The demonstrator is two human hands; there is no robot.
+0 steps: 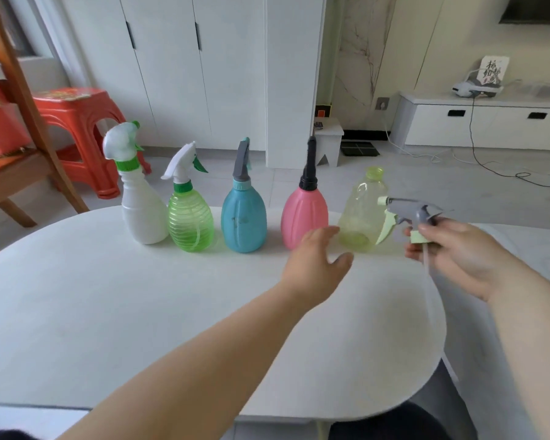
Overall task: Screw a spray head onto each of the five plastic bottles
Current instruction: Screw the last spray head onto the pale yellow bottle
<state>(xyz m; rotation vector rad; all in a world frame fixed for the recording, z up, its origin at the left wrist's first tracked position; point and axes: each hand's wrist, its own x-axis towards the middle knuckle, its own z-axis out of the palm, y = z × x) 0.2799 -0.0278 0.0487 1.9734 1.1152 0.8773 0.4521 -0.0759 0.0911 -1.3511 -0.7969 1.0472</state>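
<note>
four of five bottles on the white oval desk [140, 296] already wear heads. your right hand [458, 252] grasps the last grey trigger spray head with pale green collar [416, 214], just beside the open-necked clear yellow-green plastic bottle [361, 214]. your left hand [318, 258], fingers released, reaches to steady it. next, you likely must thread the tube into the neck.

Five bottles lined up on a white table [108, 306]: white bottle [143, 214], green bottle [189, 220], blue bottle [243, 219] and pink bottle [304, 214] all wear spray heads. The pale yellow bottle [359, 214] has a bare neck. The right hand [451, 252] pinches a grey spray head [413, 212] just beside it, while the left hand [318, 258] reaches in, fingers relaxed.
</note>
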